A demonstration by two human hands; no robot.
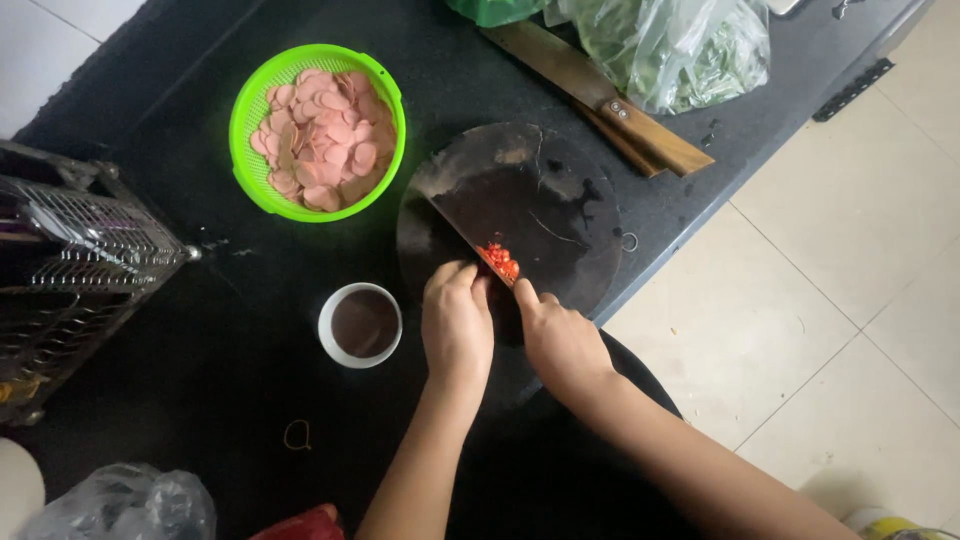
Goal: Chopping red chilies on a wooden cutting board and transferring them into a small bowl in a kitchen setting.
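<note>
A round dark cutting board (560, 215) lies on the black counter. On it sits a small pile of chopped red chilli (500, 261). My right hand (562, 342) grips the handle of a dark-bladed knife (455, 228), whose blade runs up and to the left across the board, right beside the chilli. My left hand (456, 322) has its fingers curled together. The fingertips rest at the blade just left of the chilli, and nothing shows inside the hand.
A green colander (247, 118) of pink sausage slices stands at the back left, and a white cup (361, 323) near my left hand. A wooden-handled cleaver (600, 100) and bags of greens (680, 45) lie behind the board. A wire rack (70, 260) stands left. The counter edge drops to a tiled floor (800, 320) on the right.
</note>
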